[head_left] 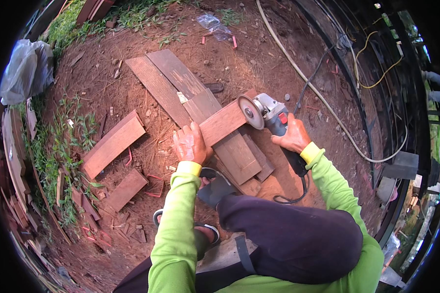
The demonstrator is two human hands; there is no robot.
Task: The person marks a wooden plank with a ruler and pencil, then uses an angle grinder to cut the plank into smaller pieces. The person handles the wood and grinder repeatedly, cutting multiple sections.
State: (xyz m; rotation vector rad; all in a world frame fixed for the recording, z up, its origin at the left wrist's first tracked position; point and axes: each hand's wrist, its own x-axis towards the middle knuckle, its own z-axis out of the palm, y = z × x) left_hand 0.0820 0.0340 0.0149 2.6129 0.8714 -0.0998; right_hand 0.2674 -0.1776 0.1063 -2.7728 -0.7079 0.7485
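Note:
My right hand (294,134) is wrapped round the body of an angle grinder (278,117) with a grey head and a red switch. Its round disc (252,112) stands at the right end of a reddish wooden board (223,123); whether it cuts into the wood I cannot tell. My left hand (189,144) grips the board's left end, fingers over its top edge. Under it, several weathered planks (237,154) lie stacked slantwise on the ground. One shoe (215,188) of mine is close to the planks' near end.
Cut board pieces (115,144) and a shorter offcut (127,189) lie to the left on reddish soil. A pale hose (322,105) curves along the right, near the grinder's black cord (300,193). Grey blocks (401,165) sit at the far right. A plastic bag (27,71) hangs at the left.

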